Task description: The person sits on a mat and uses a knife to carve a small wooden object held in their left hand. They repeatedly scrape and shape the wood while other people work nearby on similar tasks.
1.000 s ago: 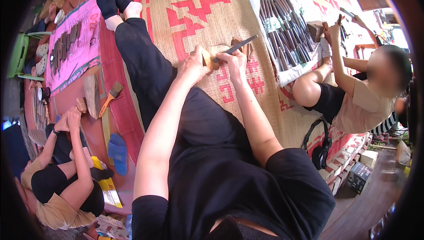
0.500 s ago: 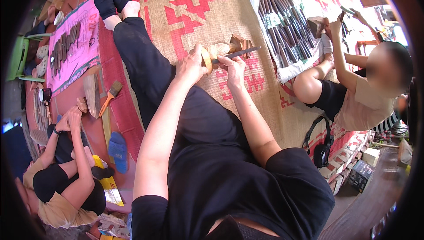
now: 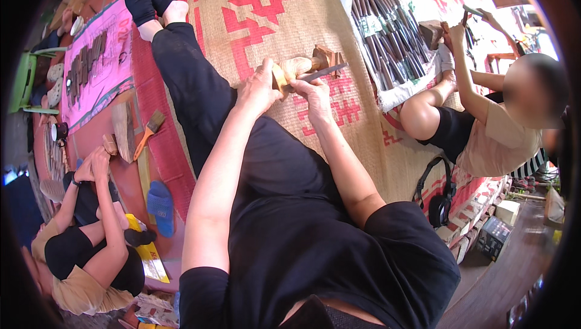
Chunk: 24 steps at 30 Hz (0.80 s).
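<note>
My left hand (image 3: 258, 88) is closed round the rounded base of a pale carved wooden figure (image 3: 296, 67), which lies on its side over the mat. Its darker, angular carved end (image 3: 327, 58) points away to the right. In my right hand (image 3: 315, 96), fingers and thumb pinch a flat, dark metal file (image 3: 327, 73). The file lies along the near side of the carving, its free end pointing right and slightly away. My fingers hide where the file meets the wood.
Rows of dark-handled carving tools (image 3: 393, 41) lie on a white cloth at right, beside a seated person (image 3: 499, 111). More tools (image 3: 88, 69) rest on a pink cloth at left. Nearby are a brush (image 3: 149, 132), a blue slipper (image 3: 160, 208) and another person (image 3: 97, 238).
My right hand and the file have shifted slightly left and nearer along the carving. My left hand still grips its base. The whole view has drifted a little.
</note>
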Each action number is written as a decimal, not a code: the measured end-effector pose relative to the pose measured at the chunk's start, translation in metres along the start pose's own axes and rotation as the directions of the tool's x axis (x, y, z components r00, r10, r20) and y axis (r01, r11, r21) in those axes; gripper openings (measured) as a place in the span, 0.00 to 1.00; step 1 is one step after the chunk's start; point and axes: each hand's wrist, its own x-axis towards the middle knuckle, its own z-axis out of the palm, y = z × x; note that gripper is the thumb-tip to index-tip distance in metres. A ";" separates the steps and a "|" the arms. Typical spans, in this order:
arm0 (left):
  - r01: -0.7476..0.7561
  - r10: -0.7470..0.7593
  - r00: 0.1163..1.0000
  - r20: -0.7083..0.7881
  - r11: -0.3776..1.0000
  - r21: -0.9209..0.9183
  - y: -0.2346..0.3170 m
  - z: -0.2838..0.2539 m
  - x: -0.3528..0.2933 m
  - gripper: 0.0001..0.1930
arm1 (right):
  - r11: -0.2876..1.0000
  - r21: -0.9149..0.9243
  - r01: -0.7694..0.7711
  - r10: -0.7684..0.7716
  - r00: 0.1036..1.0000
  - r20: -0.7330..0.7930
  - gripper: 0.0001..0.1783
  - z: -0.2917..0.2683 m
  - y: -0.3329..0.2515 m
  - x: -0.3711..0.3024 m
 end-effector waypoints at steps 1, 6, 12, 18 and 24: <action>-0.002 0.002 1.000 -0.006 1.000 0.012 -0.001 -0.001 0.000 0.32 | 0.999 -0.029 -0.019 0.019 1.000 0.012 0.06 0.000 0.001 0.002; -0.010 0.010 1.000 -0.010 0.999 0.031 0.002 -0.001 -0.002 0.32 | 0.986 0.117 -0.118 0.125 0.991 -0.056 0.07 -0.012 0.005 0.012; -0.016 0.016 1.000 -0.003 1.000 0.010 -0.003 0.001 0.001 0.32 | 0.993 0.055 -0.106 0.109 0.993 -0.054 0.08 -0.002 0.007 -0.001; -0.033 0.034 0.999 -0.024 0.999 0.027 -0.001 0.001 0.000 0.32 | 0.993 0.093 -0.079 0.085 0.994 -0.069 0.03 -0.007 0.002 0.008; 0.003 -0.003 1.000 0.014 1.000 -0.001 -0.001 -0.002 0.001 0.32 | 0.998 0.039 -0.046 0.050 0.994 -0.101 0.07 0.007 -0.004 -0.007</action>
